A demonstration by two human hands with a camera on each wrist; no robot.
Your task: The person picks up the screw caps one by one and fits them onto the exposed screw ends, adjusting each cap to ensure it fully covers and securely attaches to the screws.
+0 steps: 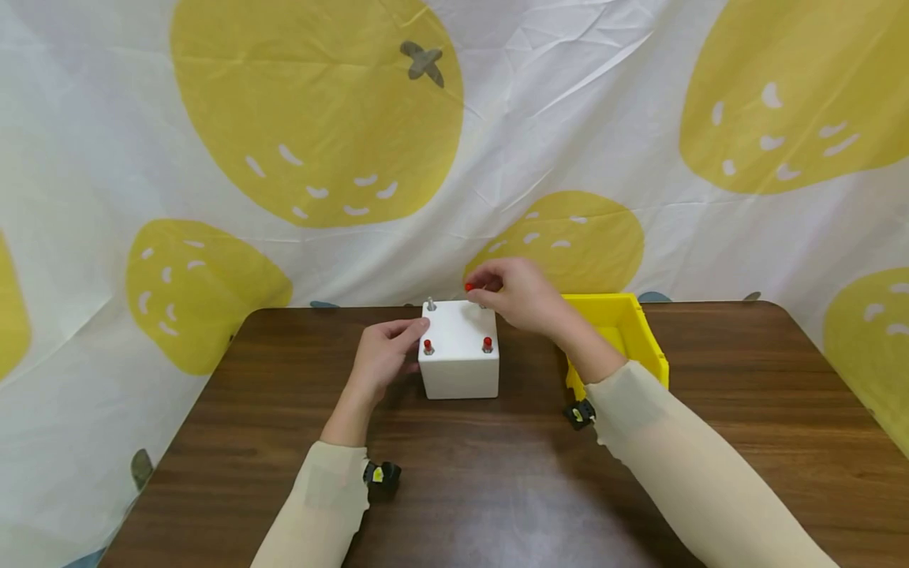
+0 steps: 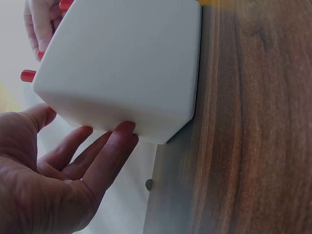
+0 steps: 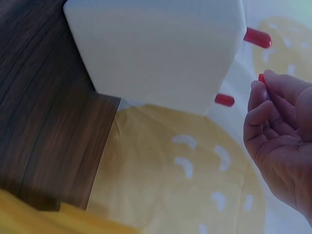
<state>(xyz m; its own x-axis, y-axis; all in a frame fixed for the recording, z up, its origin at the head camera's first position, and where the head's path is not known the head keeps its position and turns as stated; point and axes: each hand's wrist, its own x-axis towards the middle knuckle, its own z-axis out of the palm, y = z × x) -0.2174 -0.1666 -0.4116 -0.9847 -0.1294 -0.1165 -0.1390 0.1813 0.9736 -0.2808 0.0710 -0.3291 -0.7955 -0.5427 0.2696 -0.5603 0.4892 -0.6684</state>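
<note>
A white box point(image 1: 461, 371) stands on the table, with posts at the corners of its top. Red caps sit on the front left post point(image 1: 428, 347) and front right post point(image 1: 488, 345), while the back left post point(image 1: 430, 304) is bare metal. At the back right corner the right wrist view shows another red cap point(image 3: 225, 100). My right hand point(image 1: 521, 296) pinches a small red cap point(image 3: 262, 78) between thumb and fingertip, above the box's rear. My left hand point(image 1: 379, 355) rests against the box's left side, fingertips on the wall point(image 2: 117, 114) and thumb at the top edge.
A yellow bin point(image 1: 649, 339) stands right of the box, partly behind my right forearm. The wooden table point(image 1: 497, 481) ends just behind the box, where a fabric sheet point(image 1: 554, 102) with yellow fruit shapes hangs. Each wrist carries a small black camera point(image 1: 382, 477).
</note>
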